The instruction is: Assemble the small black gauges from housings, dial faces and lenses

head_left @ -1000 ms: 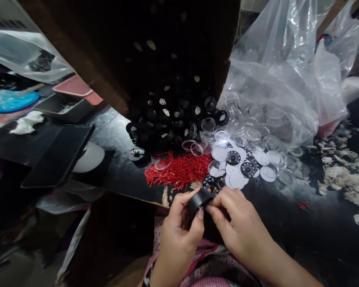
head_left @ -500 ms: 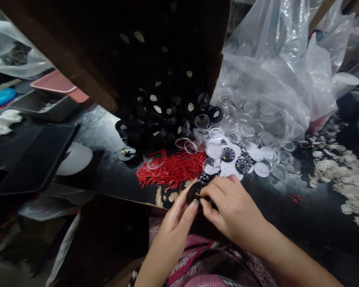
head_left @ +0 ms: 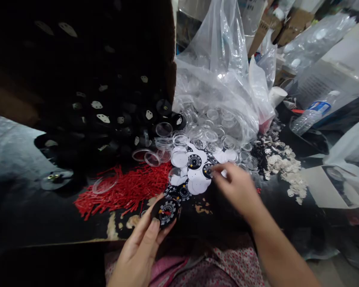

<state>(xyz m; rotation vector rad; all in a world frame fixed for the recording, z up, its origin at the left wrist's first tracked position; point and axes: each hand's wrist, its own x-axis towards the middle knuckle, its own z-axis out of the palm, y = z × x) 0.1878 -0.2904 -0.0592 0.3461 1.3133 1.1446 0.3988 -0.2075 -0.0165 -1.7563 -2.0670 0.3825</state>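
My left hand (head_left: 143,243) holds a round black gauge body (head_left: 166,211) face up, with a printed dial and a red needle in it, just over the table's near edge. My right hand (head_left: 237,187) is blurred and reaches over the scattered white and black dial discs (head_left: 194,167); its fingertips are at a black disc (head_left: 207,170), and I cannot see whether they grip anything. A pile of red needles (head_left: 128,189) lies left of the discs. Clear round lenses (head_left: 211,131) spill from a plastic bag (head_left: 218,79) behind them.
A heap of black gauge bodies (head_left: 113,119) pours from a dark box (head_left: 77,52) at the back left. Small pale chips (head_left: 284,169) lie at the right. A water bottle (head_left: 312,113), cartons and more bags stand at the far right.
My right hand has let go of the black gauge body and reached forward to the dial discs. The left hand keeps the body, now face up. My view has swung right.
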